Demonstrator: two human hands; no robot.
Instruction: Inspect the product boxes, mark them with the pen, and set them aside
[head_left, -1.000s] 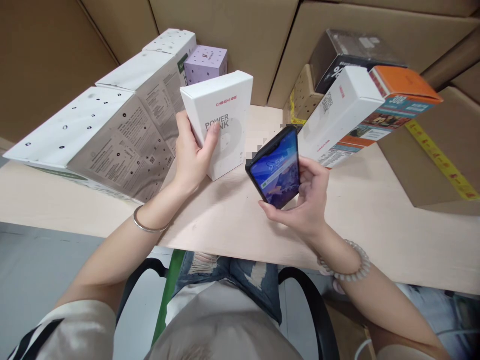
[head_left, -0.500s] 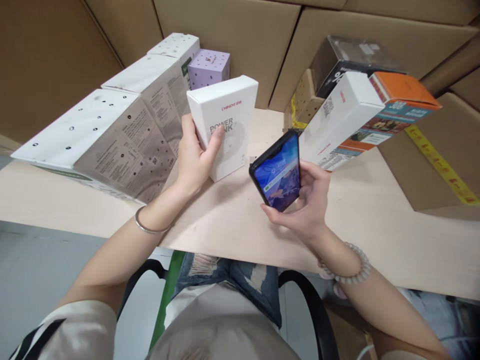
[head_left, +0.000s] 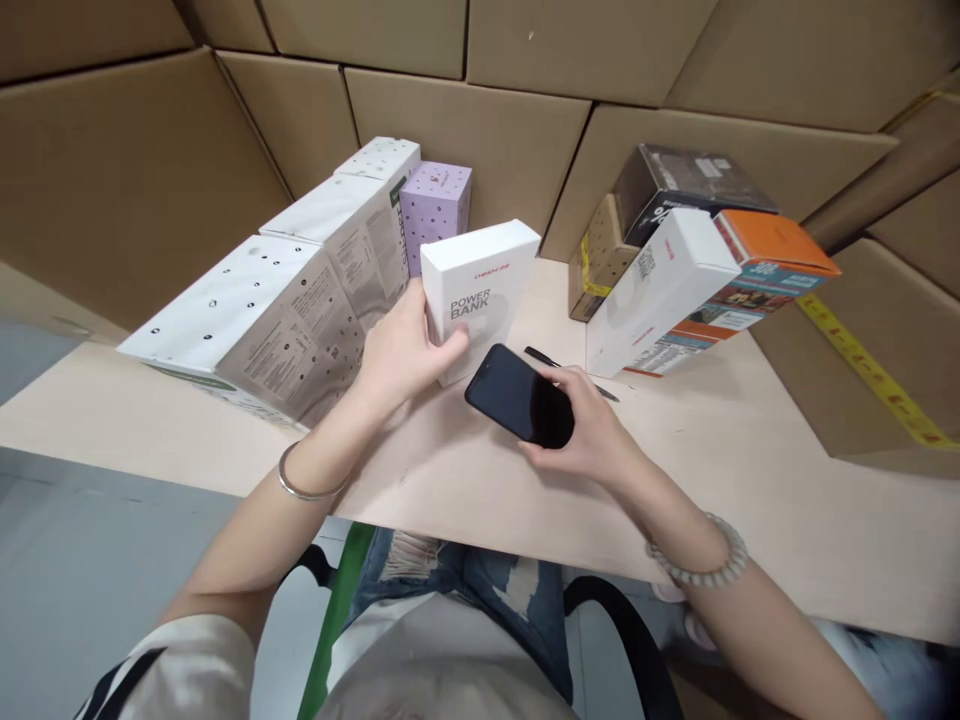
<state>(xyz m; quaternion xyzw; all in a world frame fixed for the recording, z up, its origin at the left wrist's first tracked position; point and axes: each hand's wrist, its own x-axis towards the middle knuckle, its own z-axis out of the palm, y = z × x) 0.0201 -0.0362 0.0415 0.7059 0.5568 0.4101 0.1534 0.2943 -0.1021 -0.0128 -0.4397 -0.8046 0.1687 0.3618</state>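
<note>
Two bare hands work over the pale wooden table: the left hand is partly closed around the left side of a white cardboard box lettered POWER BANK, thumb across its front. The right hand, fingers curled, grips the near end of a black rectangular smartphone, just right of the box's base. Both forearms reach inward. The box stands roughly upright, long axis vertical; the phone, dark screen up, points away and leftward, its long axis diagonal.
</note>
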